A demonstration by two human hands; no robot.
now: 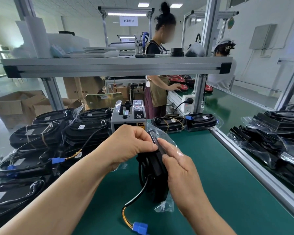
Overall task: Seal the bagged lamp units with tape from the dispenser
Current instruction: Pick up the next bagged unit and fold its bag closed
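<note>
With the left hand (131, 143) and right hand (180, 168) each in a closed pinch grip on the bagged lamp (154, 168) upright at counter (210, 167) centre, the dispenser (128, 116) at 12 o'clock, a slackened pinch could let the bag flap spring open before taping.

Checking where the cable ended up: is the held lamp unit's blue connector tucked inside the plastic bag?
No, the blue connector lies on the green mat, outside the bag around the lamp unit.

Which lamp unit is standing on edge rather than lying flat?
The bagged lamp unit held between the left hand and right hand, just before the tape dispenser. The other units lie flat in stacks.
</note>
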